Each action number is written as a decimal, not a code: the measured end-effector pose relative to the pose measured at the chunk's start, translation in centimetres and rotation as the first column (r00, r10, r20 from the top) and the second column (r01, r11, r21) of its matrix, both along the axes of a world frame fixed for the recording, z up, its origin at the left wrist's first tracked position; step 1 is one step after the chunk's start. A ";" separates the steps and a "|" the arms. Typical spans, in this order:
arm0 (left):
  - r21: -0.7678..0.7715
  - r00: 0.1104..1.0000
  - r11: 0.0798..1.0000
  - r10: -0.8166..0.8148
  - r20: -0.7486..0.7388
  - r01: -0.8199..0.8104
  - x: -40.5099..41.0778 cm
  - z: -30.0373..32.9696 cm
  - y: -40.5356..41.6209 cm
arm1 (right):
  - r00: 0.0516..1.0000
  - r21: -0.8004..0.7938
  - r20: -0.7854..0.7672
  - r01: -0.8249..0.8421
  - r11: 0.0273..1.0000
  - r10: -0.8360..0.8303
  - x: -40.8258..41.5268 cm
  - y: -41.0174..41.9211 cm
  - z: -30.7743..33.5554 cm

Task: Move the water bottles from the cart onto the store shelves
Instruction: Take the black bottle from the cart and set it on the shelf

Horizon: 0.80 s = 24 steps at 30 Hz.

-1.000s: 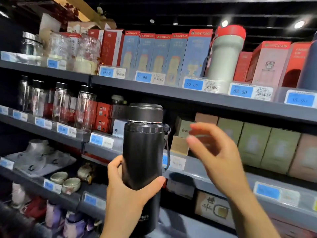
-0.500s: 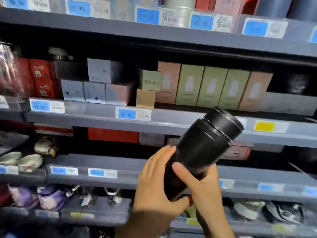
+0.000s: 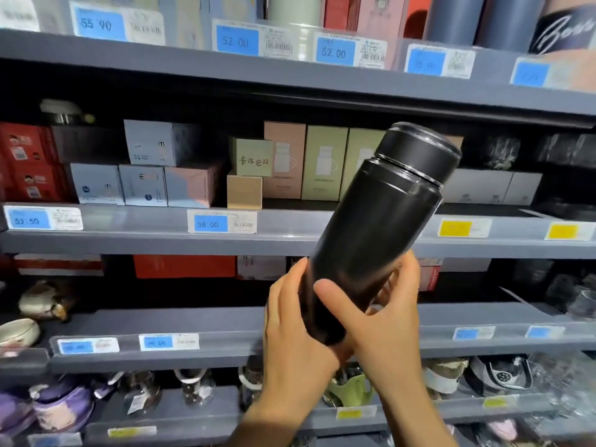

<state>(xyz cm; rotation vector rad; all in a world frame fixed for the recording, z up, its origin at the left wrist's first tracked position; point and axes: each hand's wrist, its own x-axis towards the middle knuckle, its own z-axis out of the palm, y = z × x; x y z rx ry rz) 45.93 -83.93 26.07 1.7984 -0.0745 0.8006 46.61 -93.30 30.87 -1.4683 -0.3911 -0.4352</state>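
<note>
Black and still off the shelf, a water bottle point(image 3: 377, 227) hangs mid-air before the store shelves point(image 3: 290, 243), tilted with its cap toward 1 o'clock. The left hand point(image 3: 296, 343) cups the base, fingers curled round its left side; the right hand point(image 3: 383, 321) clamps the lower body, thumb across the front and fingers wrapped behind. No cart is in view, so how many bottles are placed or remain cannot be told; this one is not yet set down. From 9 o'clock across: red boxes point(image 3: 29, 162), grey-blue boxes point(image 3: 142, 175), a small tan box point(image 3: 244, 191), then pink and green cartons point(image 3: 306, 162) crowd the middle shelf. Behind the cap, toward 2 o'clock, low white boxes point(image 3: 490, 185) fill the likeliest slot, and the shelf above leaves little headroom.
</note>
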 end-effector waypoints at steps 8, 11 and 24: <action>0.327 0.913 0.943 -0.087 0.400 -0.053 4.4 7.8 2.0 | 0.969 0.164 0.222 0.068 0.984 -0.104 5.1 -1.5 10.3; 0.223 0.895 0.953 0.091 0.438 -0.206 6.3 9.0 6.0 | 0.949 0.280 0.305 -0.012 0.960 -0.077 7.6 -1.7 15.6; 0.631 0.768 0.497 0.581 0.268 -0.596 13.1 4.3 13.3 | 0.848 0.361 0.446 0.121 0.925 -0.286 17.2 0.8 31.8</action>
